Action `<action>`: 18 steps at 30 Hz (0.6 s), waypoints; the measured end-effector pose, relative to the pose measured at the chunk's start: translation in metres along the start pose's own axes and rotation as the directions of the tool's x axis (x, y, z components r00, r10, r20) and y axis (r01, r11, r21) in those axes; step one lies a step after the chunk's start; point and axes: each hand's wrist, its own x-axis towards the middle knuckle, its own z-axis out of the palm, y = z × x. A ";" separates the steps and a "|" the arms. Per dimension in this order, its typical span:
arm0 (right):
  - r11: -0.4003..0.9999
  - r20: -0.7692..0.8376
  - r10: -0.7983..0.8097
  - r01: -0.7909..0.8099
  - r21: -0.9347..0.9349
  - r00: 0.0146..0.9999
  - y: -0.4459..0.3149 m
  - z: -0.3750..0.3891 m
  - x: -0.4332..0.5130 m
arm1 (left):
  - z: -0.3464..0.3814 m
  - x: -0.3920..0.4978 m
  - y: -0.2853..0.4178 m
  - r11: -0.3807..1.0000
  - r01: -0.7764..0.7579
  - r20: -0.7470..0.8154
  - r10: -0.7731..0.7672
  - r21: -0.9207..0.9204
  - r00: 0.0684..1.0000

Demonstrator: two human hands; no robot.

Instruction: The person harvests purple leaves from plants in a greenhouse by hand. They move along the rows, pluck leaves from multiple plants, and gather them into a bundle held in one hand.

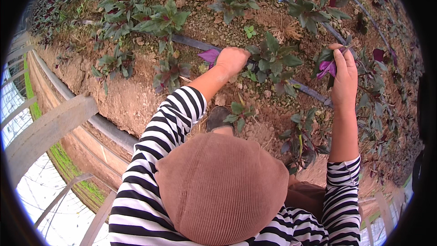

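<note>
My left hand [234,60] is closed in a fist beside a low leafy plant [273,58] with dark green leaves. A purple-backed leaf [209,56] pokes out behind the fist, on its wrist side; the stem inside the fingers is hidden. Farther right, my right hand [345,78] is raised above the bed, pinching a leafy cutting [326,67] between thumb and fingers. Green upper sides and bright purple undersides show on that cutting, and its stem end juts out past the fingertips.
Black drip hoses [194,42] run across the soil among several similar plants [235,3]. A shoe [218,119] stands on the ground near a small plant [239,112]. Left are a grey pipe [112,133] and a pale post [51,133]. A brown knit cap [222,188] fills the lower middle.
</note>
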 end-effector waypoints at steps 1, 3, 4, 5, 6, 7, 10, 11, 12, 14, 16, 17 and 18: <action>1.000 -0.004 -0.005 0.005 0.001 1.000 0.000 0.001 0.000 | -0.002 0.003 0.001 0.996 0.073 0.030 -0.072 -0.052 0.997; 1.000 -0.014 -0.009 0.009 0.004 1.000 0.001 0.001 0.000 | -0.010 0.009 -0.002 0.947 0.241 -0.082 -0.263 -0.212 0.961; 1.000 -0.015 -0.018 0.018 0.000 1.000 0.001 0.000 0.000 | -0.015 0.014 -0.006 0.919 0.288 -0.153 -0.336 -0.267 0.929; 1.000 -0.033 0.003 -0.002 0.030 0.999 0.002 0.000 -0.001 | -0.019 0.020 -0.009 0.888 0.327 -0.227 -0.408 -0.325 0.884; 0.998 -0.049 0.021 -0.018 0.061 0.999 0.002 -0.001 -0.002 | -0.022 0.027 -0.013 0.898 0.324 -0.262 -0.404 -0.299 0.877; 0.991 -0.076 0.066 -0.057 0.119 0.995 0.003 -0.002 -0.003 | -0.024 0.035 -0.016 0.927 0.287 -0.226 -0.342 -0.241 0.912; 0.996 -0.125 0.071 -0.063 0.069 0.990 0.004 -0.006 -0.010 | -0.023 0.054 -0.021 0.986 0.147 -0.163 -0.158 -0.078 0.974; 0.998 -0.125 0.054 -0.049 0.041 0.991 0.004 -0.008 -0.012 | -0.022 0.056 -0.022 0.986 0.156 -0.168 -0.164 -0.056 0.972; 0.998 -0.128 0.060 -0.057 0.028 0.990 0.005 -0.011 -0.013 | -0.020 0.056 -0.022 0.986 0.165 -0.178 -0.169 -0.033 0.969; 0.999 -0.130 0.050 -0.048 0.013 0.990 0.005 -0.016 -0.015 | -0.018 0.051 -0.023 0.975 0.213 -0.213 -0.220 -0.057 0.952; 1.000 -0.131 0.029 -0.027 0.014 0.991 0.006 -0.022 -0.015 | -0.020 0.038 -0.024 0.954 0.238 -0.326 -0.287 -0.181 0.901; 0.999 -0.143 0.042 -0.037 0.037 0.989 0.005 -0.025 -0.014 | -0.023 0.031 -0.023 0.937 0.253 -0.366 -0.328 -0.240 0.871; 1.000 -0.137 0.000 0.003 0.027 0.991 0.005 -0.027 -0.012 | -0.027 0.023 -0.023 0.918 0.303 -0.304 -0.375 -0.257 0.876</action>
